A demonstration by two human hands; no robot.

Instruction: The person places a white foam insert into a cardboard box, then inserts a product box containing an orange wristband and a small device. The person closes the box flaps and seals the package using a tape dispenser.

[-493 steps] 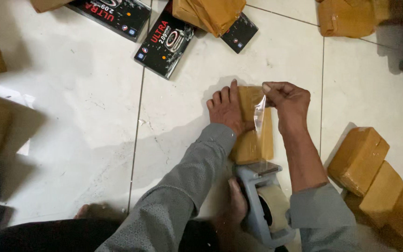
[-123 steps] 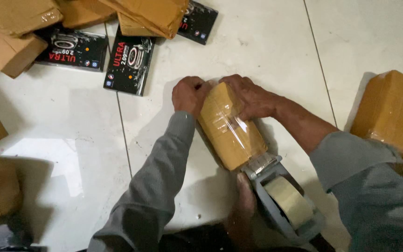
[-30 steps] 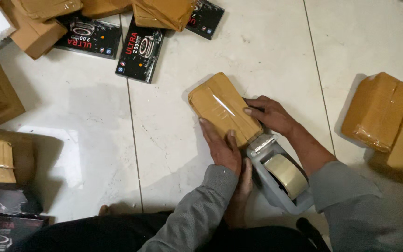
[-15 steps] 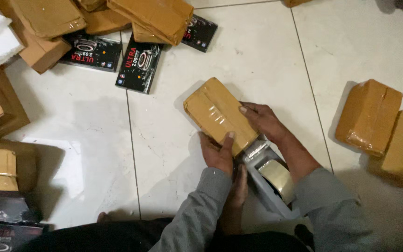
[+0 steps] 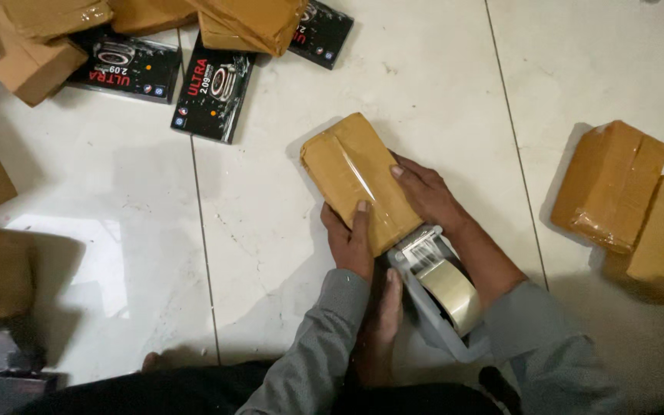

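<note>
A brown paper-wrapped parcel (image 5: 359, 180), oblong and glossy with clear tape along its top, is seen lying tilted on the white tiled floor (image 5: 424, 77) near the middle of the frame. A grey tape dispenser (image 5: 439, 288) is set against its lower end. Two similar parcels (image 5: 632, 207) are placed at the right edge, and black printed boxes (image 5: 213, 88) with more parcels are spread along the upper left. The left hand (image 5: 350, 242) is pressed on the parcel's lower left side, fingers together. The right hand (image 5: 428, 196) is laid along its right edge, fingers together and flat.
</note>
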